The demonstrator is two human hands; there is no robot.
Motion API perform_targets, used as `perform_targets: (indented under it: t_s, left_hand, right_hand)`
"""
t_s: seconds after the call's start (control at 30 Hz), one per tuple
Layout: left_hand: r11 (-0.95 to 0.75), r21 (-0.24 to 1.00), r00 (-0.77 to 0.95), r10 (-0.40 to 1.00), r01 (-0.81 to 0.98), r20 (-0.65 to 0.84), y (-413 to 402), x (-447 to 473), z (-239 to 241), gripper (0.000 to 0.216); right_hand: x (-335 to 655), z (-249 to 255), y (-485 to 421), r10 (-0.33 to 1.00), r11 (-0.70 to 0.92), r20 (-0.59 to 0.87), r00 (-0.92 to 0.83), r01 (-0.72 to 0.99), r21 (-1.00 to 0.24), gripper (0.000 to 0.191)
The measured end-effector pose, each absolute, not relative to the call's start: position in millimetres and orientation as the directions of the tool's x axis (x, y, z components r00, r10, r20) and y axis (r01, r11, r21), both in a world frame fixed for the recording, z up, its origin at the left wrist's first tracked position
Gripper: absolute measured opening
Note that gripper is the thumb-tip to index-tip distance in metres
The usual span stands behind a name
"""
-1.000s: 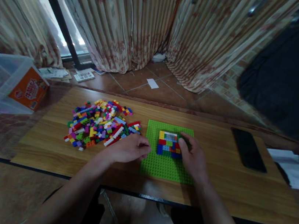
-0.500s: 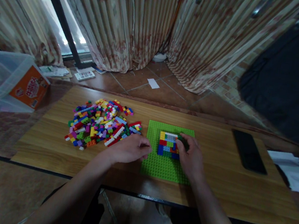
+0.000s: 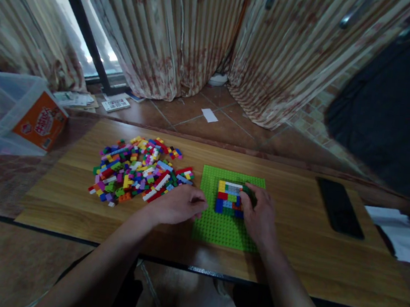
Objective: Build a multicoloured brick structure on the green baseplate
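Note:
A green studded baseplate (image 3: 209,233) lies on the wooden table. On it stands a block of toy bricks (image 3: 226,197) in yellow, red, blue, white and grey. My right hand (image 3: 261,216) reaches over this block's right side. Its thumb and index finger pinch at the upper right corner, where a dark green toy brick (image 3: 250,195) shows between them. My left hand (image 3: 178,203) hovers at the baseplate's left edge, fingers curled together; whatever they may hold is hidden. Close beyond it spreads a loose pile of mixed toy bricks (image 3: 129,176).
A black phone (image 3: 339,207) lies to the right on the table (image 3: 289,257), with white paper (image 3: 401,237) past it. At the far left stands a clear plastic box (image 3: 1,109) with an orange label. Curtains (image 3: 191,34) hang behind the table.
Both hands keep almost the same place and pose. The view has shifted very slightly; the bricks look unchanged.

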State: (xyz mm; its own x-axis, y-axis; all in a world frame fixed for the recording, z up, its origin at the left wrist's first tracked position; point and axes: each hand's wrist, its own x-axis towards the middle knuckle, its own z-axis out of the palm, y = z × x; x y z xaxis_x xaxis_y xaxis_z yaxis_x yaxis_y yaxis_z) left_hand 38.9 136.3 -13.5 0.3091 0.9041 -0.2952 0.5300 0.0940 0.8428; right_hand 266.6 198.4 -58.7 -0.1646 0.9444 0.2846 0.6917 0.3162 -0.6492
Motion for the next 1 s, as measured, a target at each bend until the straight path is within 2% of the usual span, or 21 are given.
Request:
perform_targets:
  t_s: [0.1, 0.17, 0.23, 0.43, 0.57, 0.7, 0.83, 1.0]
  left_hand:
    - [0.094, 0.853, 0.319, 0.902, 0.513, -0.292, 136, 38, -13, 0.03]
    - [0.091, 0.853, 0.321, 0.902, 0.514, -0.29, 135, 38, -12, 0.03]
    - [0.082, 0.851, 0.315, 0.907, 0.519, -0.28, 136, 37, -11, 0.03]
    - [0.078, 0.858, 0.258, 0.936, 0.508, -0.238, 137, 30, -12, 0.027]
    - [0.102, 0.885, 0.223, 0.949, 0.455, -0.224, 136, 24, -14, 0.025]
    - [0.131, 0.924, 0.168, 0.965, 0.36, -0.202, 136, 15, -8, 0.025]
    - [0.144, 0.961, 0.061, 0.985, 0.237, -0.162, 137, 3, 1, 0.025]
    - [0.085, 0.985, -0.261, 0.964, 0.153, -0.043, 142, -11, 0, 0.019]
  right_hand:
    - [273, -57, 203, 0.965, 0.256, 0.245, -0.094, 0.546, -0.798, 0.045]
    - [275, -56, 206, 0.975, 0.205, 0.222, -0.024, 0.484, -0.851, 0.046]
    - [276, -57, 207, 0.975, 0.202, 0.221, -0.022, 0.509, -0.837, 0.045]
    - [271, -57, 205, 0.933, 0.336, 0.331, -0.144, 0.683, -0.649, 0.039]
    - [272, -47, 204, 0.934, 0.28, 0.356, -0.013, 0.645, -0.711, 0.039]
    - [266, -35, 198, 0.898, 0.31, 0.436, 0.064, 0.61, -0.729, 0.036]
    - [246, -29, 182, 0.872, 0.438, 0.485, -0.069, 0.553, -0.709, 0.027]
    - [215, -33, 157, 0.785, 0.619, 0.47, -0.403, 0.502, -0.604, 0.018]
